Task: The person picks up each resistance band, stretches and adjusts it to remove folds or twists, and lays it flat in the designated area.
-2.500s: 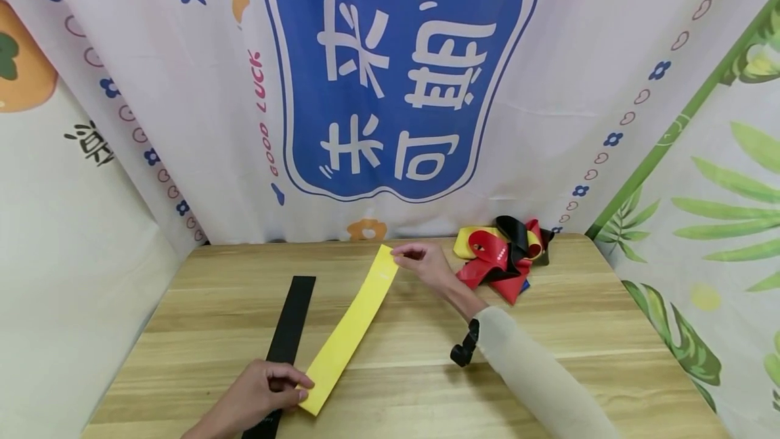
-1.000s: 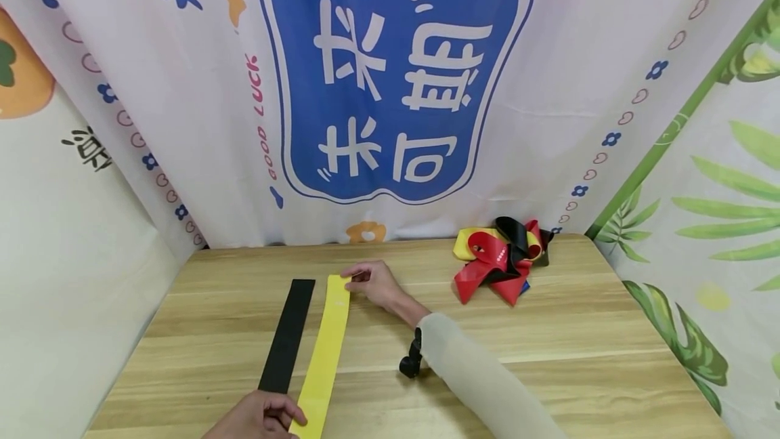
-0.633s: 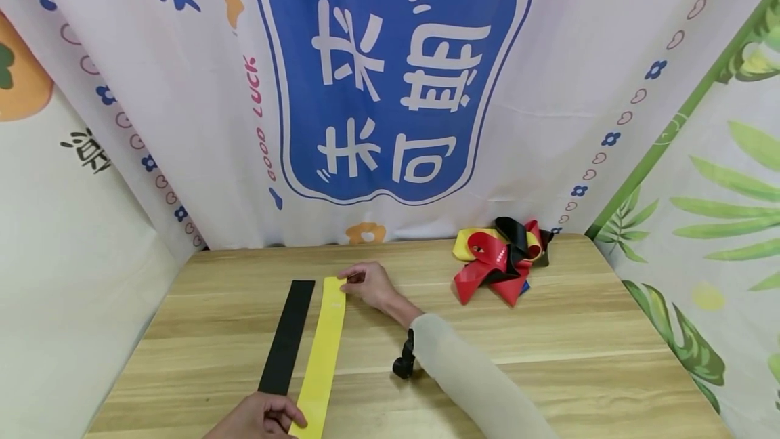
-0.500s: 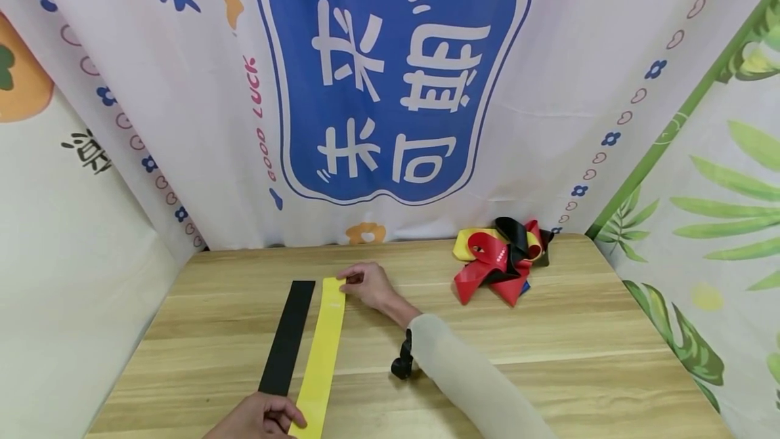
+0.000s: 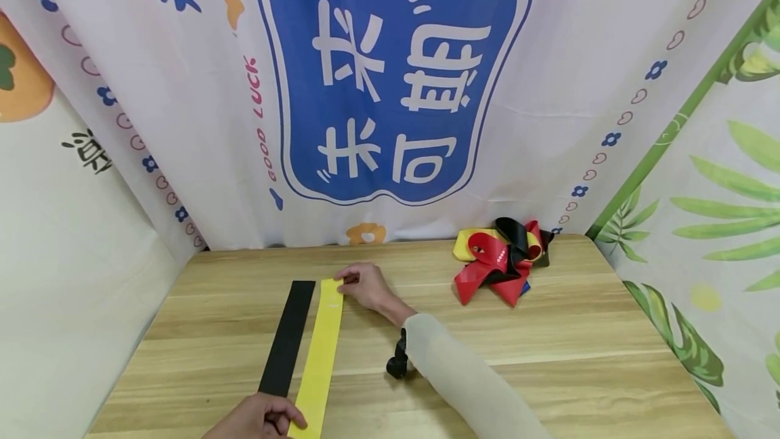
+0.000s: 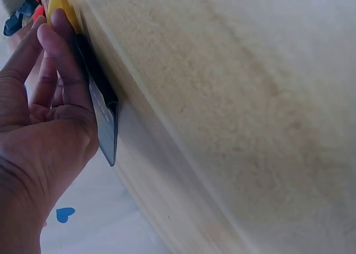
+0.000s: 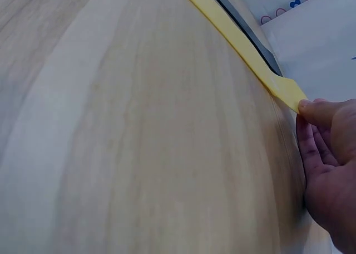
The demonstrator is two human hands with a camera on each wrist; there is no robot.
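A flat yellow resistance band (image 5: 319, 358) lies lengthwise on the table, just right of a black resistance band (image 5: 288, 337). My right hand (image 5: 365, 286) pinches the yellow band's far end between thumb and fingers. In the right wrist view that end of the yellow band (image 7: 286, 91) bends up slightly at the fingertips. At the near end, my left hand (image 5: 256, 417) holds the yellow band between thumb and fingers and covers part of the black band. The left wrist view shows the black band's near end (image 6: 103, 117) beside the left hand (image 6: 50, 109).
A tangled pile of red, black, yellow and blue bands (image 5: 502, 259) sits at the back right of the wooden table (image 5: 548, 358). A printed curtain (image 5: 548, 87) hangs behind the table's far edge. A black wrist device (image 5: 397, 361) is on the right wrist.
The yellow band, held at both ends, has come left and nearer, from a slant to lying beside the black band. Over the last half second it shifted only slightly left.
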